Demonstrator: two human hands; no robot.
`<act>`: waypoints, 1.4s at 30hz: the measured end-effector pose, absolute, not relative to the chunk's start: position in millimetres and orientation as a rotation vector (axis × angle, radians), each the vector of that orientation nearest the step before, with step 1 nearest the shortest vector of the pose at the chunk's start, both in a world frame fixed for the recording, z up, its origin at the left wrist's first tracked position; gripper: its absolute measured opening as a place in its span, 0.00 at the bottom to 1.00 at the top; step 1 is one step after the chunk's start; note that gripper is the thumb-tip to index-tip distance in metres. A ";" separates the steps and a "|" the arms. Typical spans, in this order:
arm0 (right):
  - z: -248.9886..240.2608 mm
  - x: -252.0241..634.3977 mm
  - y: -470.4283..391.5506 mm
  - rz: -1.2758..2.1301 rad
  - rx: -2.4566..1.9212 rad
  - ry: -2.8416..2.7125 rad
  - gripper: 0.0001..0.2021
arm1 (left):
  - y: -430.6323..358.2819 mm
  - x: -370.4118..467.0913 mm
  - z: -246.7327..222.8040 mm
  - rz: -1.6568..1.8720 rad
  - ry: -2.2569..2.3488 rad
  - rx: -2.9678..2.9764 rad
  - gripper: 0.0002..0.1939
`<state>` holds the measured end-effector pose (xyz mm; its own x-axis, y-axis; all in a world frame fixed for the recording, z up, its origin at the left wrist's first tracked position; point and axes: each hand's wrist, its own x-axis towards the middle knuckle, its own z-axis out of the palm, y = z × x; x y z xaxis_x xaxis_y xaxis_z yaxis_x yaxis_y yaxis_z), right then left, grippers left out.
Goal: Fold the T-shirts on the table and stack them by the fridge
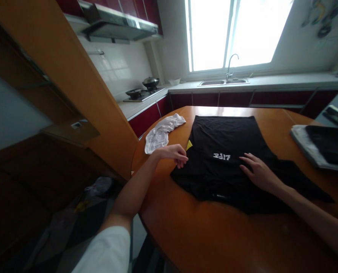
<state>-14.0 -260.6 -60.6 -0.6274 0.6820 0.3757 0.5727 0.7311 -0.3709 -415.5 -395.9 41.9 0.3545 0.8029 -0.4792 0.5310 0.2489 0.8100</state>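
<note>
A black T-shirt [225, 138] with white figures printed on it lies spread on the wooden table, its right sleeve stretched out to the side. At the shirt's left edge is my left hand [176, 154], its fingers curled and closed on the black cloth. A small yellow piece [189, 145] shows beside that edge, just above the fingers. My right hand [258, 170] rests palm down on the shirt, right of the white figures, with the fingers stretched out. The lower edge of the shirt lies in soft folds toward me.
A crumpled white cloth [163, 132] lies on the orange-brown table [214, 235] at the left. A stack of folded dark and pale cloth [325, 146] is at the right. Beyond stand a counter with a sink [214, 82] and a stove with pans [151, 82]. An orange wooden panel [100, 94] rises at left.
</note>
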 end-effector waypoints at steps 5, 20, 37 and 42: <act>-62.0 -12.4 -259.5 0.260 -0.961 -2.464 0.24 | -399.8 -419.0 49.4 0.055 1.285 1.305 0.28; -56.4 -10.6 -260.3 0.275 -0.959 -2.498 0.24 | -404.6 -436.2 55.0 0.014 1.262 1.304 0.28; -52.3 -9.2 -260.0 0.259 -0.958 -2.525 0.24 | -391.7 -401.4 45.6 0.527 1.480 1.801 0.24; -53.2 -8.1 -259.2 0.281 -0.933 -2.516 0.24 | -399.9 -367.6 41.1 0.308 1.293 1.977 0.17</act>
<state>-8.1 -259.2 -53.2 -0.6758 0.6584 0.3313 0.5690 0.7517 -0.3333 -367.6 -399.9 41.1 0.4632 0.8660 -0.1885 0.6879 -0.2171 0.6926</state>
